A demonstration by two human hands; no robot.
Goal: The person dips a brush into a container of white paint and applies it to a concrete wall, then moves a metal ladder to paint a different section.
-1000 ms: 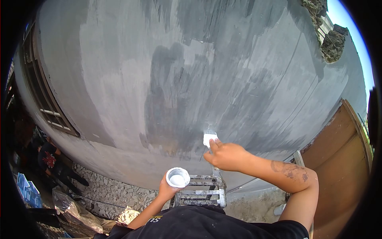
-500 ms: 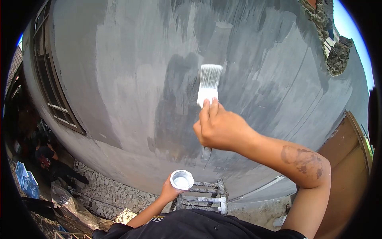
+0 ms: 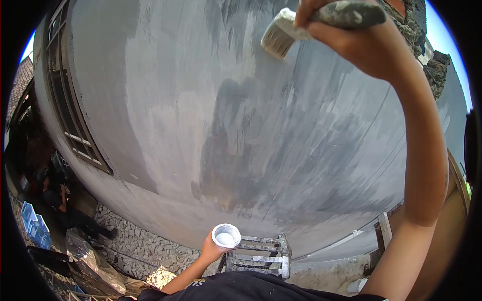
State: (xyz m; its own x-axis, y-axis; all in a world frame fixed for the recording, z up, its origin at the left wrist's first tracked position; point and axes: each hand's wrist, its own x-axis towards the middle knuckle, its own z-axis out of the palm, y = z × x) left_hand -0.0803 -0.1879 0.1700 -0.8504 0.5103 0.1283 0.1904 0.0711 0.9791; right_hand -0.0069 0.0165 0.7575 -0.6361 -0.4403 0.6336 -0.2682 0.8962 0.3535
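Note:
My right hand point(image 3: 346, 37) is raised high, its fingers closed round a paintbrush point(image 3: 278, 37). The brush's paint-marked dark handle points right, and its bristles angle down to the left against the grey wall point(image 3: 170, 100). Uneven light and dark grey strokes cover that wall. Low in front of my body, my left hand point(image 3: 212, 249) grips a small cup point(image 3: 226, 236) with white paint inside. The cup is held upright, its opening facing up.
A paint-spattered ladder point(image 3: 258, 258) stands below me beside the cup. A barred window point(image 3: 75, 115) is set in the wall at left. Rubble point(image 3: 130, 241) lies along the wall's foot. A person point(image 3: 63, 205) in dark clothes is at lower left, near blue containers point(image 3: 35, 228).
My right hand has risen with the paintbrush, turning its bristles from pointing up to pointing down-left at the wall. My left hand and the cup have shifted slightly down.

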